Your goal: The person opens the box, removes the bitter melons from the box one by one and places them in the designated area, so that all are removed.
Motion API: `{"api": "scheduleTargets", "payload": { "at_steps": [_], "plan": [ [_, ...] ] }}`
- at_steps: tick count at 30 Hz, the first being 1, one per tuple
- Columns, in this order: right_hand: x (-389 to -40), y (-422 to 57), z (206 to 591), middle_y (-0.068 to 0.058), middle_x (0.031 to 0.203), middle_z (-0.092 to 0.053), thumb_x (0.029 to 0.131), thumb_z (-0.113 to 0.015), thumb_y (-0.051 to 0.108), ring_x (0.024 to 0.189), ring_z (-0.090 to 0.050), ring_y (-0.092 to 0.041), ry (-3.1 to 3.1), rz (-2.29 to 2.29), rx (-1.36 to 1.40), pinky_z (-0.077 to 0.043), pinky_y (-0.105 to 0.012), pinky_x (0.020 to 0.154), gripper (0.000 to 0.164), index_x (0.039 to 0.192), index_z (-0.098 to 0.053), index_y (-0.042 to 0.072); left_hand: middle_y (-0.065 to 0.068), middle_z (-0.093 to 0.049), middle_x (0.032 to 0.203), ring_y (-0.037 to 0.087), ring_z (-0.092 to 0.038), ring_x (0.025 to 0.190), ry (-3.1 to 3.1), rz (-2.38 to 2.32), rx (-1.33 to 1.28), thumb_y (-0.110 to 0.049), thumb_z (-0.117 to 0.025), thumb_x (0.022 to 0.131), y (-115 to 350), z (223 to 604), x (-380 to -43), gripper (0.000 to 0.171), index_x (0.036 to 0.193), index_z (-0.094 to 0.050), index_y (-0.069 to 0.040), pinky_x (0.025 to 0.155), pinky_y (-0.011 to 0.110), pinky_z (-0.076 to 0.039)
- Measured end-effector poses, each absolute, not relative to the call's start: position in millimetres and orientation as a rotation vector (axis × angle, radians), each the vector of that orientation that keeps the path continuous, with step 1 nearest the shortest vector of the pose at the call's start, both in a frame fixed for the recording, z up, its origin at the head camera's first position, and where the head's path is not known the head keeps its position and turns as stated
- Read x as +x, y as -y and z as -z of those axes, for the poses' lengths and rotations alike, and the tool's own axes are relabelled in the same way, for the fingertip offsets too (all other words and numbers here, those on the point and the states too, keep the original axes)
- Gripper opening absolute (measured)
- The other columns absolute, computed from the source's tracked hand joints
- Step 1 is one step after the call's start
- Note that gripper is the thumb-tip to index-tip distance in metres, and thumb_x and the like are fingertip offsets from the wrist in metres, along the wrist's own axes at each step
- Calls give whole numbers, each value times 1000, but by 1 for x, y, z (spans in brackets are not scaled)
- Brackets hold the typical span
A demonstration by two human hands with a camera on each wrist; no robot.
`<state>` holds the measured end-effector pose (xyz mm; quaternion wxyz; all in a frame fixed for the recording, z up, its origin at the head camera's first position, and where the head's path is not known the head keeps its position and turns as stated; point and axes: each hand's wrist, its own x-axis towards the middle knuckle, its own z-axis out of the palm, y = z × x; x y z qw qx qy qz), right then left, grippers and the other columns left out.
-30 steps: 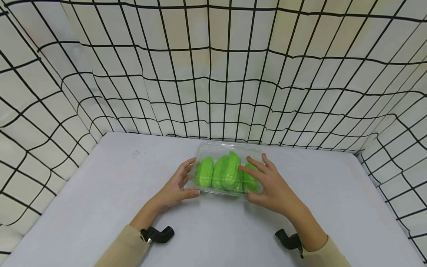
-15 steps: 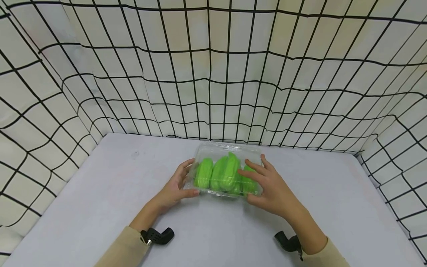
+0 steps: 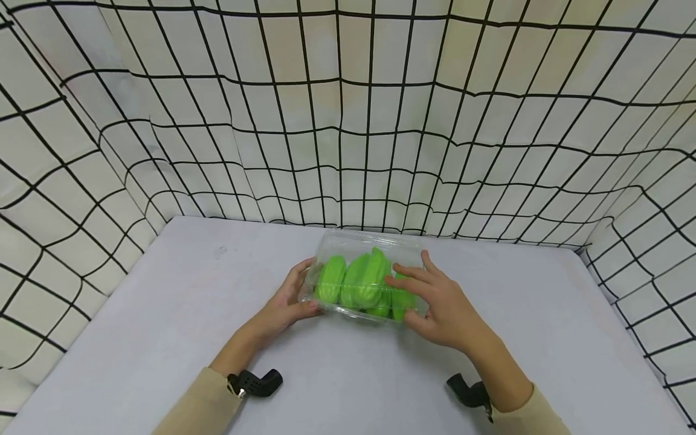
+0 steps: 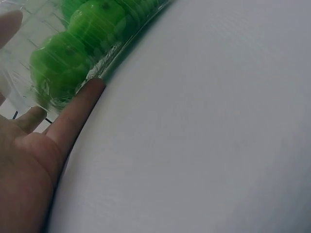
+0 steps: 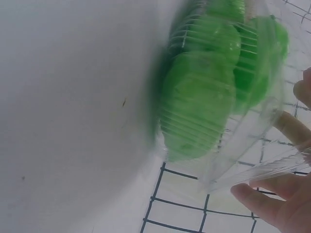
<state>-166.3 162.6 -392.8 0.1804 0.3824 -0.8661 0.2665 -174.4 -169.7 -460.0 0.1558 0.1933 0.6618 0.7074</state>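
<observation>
A clear plastic clamshell box (image 3: pixel 333 243) with several bright green, ribbed, gourd-like vegetables (image 3: pixel 330 281) inside sits near the back of the table, its lid down over them. My left hand (image 3: pixel 278 311) grips the box's left end, thumb at the front corner and fingers along the side. In the left wrist view the left thumb (image 4: pixel 80 107) lies along the lower edge of the box. My right hand (image 3: pixel 444 305) holds the right end, fingers spread over the lid and thumb low at the front corner. Lid edge (image 5: pixel 243 141) and fingers are close together in the right wrist view.
A white table (image 3: pixel 348 374) spreads under the box and arms. Black netting (image 3: pixel 370 130) over a pale backing rises behind the table and at both sides. A black wrist-worn device (image 3: pixel 261 383) sits on each wrist.
The box has shifted slightly to the left and turned a little, its right front corner coming nearer. Both hands have moved slightly left with it; the left thumb lies closer on the front corner.
</observation>
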Motion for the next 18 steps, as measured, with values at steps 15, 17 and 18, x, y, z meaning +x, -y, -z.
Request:
{"api": "scheduleTargets", "payload": {
  "at_steps": [15,17,18],
  "plan": [
    [-164,-167,386,-3,135,-64,77,-68,10,144,-26,-49,2585,-934,1074,-51,-58,98,49,123,-71,23,13,18,165,40,1,150,-1880,-1968,725,-1,-48,101,167,453,-174,80,159,5,-14,103,29,-49],
    [-165,-170,383,-2,135,-64,77,-68,7,145,-27,-46,2590,-990,1079,-48,-58,102,50,124,-71,22,13,6,166,38,-18,148,-1882,-1982,672,-3,-43,103,170,454,-175,70,160,-3,-15,101,33,-52],
    [-166,-172,381,-2,134,-65,76,-67,5,145,-31,-43,2582,-1030,1084,-46,-58,105,51,124,-71,21,13,-1,166,36,-27,145,-1886,-1991,635,-5,-41,105,172,455,-175,65,160,-9,-15,101,36,-52]
  ]
}}
